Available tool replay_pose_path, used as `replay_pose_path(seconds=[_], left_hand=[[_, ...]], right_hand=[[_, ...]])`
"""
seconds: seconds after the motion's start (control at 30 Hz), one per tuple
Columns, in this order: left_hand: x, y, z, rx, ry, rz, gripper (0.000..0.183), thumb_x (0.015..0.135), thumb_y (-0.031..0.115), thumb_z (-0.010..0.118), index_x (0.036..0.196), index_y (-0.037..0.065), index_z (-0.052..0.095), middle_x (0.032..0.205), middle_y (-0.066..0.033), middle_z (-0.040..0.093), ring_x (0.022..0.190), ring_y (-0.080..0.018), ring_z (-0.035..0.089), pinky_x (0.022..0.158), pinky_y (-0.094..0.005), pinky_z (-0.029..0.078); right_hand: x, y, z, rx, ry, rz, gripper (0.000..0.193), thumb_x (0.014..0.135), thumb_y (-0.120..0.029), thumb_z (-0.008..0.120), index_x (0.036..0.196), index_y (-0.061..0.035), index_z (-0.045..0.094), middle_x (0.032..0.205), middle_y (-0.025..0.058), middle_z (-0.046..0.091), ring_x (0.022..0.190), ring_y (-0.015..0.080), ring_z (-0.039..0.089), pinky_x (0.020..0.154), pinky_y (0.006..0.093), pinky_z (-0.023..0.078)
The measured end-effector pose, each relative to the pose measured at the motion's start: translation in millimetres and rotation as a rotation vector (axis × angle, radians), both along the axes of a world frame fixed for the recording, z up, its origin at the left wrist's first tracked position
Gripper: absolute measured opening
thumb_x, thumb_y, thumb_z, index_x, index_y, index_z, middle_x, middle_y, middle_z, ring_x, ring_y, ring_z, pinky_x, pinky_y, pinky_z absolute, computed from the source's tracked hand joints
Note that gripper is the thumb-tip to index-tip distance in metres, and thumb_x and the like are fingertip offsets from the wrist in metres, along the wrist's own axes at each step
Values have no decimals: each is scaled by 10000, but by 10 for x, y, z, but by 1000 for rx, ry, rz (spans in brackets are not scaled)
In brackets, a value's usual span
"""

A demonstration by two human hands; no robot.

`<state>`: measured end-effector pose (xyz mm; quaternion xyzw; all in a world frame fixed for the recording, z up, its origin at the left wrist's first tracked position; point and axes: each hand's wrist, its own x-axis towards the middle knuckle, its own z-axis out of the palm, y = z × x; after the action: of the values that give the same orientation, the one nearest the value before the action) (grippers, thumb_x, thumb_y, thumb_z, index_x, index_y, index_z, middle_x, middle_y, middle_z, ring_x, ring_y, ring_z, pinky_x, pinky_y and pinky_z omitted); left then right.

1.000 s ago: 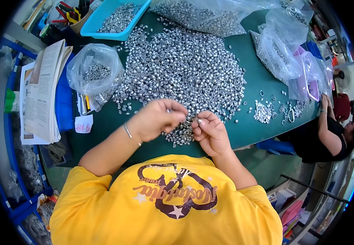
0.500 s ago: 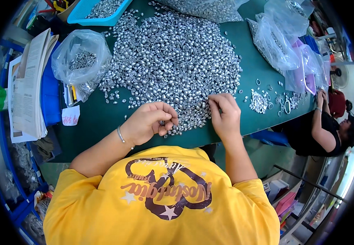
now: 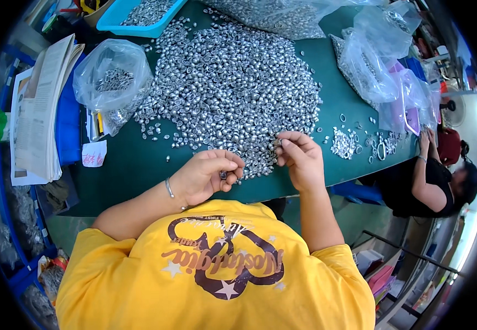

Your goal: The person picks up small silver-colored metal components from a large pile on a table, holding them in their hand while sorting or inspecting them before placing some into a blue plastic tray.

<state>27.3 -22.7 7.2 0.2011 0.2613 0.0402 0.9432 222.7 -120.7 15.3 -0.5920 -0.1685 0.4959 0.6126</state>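
A wide pile of small, shiny silver oval metal pieces [image 3: 233,82] covers the middle of the green table [image 3: 139,176]. At its near edge, my left hand [image 3: 208,171] is closed, palm turned inward, with a small silver metal piece [image 3: 223,175] showing between the curled fingers. My right hand [image 3: 303,160] is at the near right edge of the pile. Its thumb and forefinger pinch together on what looks like another small silver piece, mostly covered by the fingertips.
Left of the pile stands an open clear plastic bag [image 3: 112,74] of metal parts, beside papers [image 3: 40,110]. A light-blue basket [image 3: 161,26] is at the back left. Filled bags [image 3: 367,69] and small loose parts [image 3: 345,143] lie to the right, where another person [image 3: 431,184] sits.
My right hand has turned and lifted slightly off the pile, its fingertips now pinched. My left hand has shifted slightly down and right. The whole view has moved a little.
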Motion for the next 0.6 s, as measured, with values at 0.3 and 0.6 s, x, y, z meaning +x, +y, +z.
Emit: replay_pose_path(seconds=[0.3, 0.6], left_hand=[[150, -301, -63, -196, -46, -123, 216, 873, 156, 422, 943, -11, 540, 856, -92, 576, 706, -127, 548, 630, -252, 466], [254, -415, -193, -263, -117, -149, 271, 891, 137, 400, 1061, -42, 513, 900, -104, 577, 771, -133, 560, 644, -233, 467]], right_hand=[[6, -191, -17, 122, 460, -8, 132, 798, 12, 520, 923, 34, 557, 819, 124, 615, 654, 150, 592, 558, 230, 493], [-163, -408, 56, 315, -1276, 175, 154, 632, 80, 616, 750, -16, 589, 712, 104, 585, 652, 245, 565, 581, 307, 450]])
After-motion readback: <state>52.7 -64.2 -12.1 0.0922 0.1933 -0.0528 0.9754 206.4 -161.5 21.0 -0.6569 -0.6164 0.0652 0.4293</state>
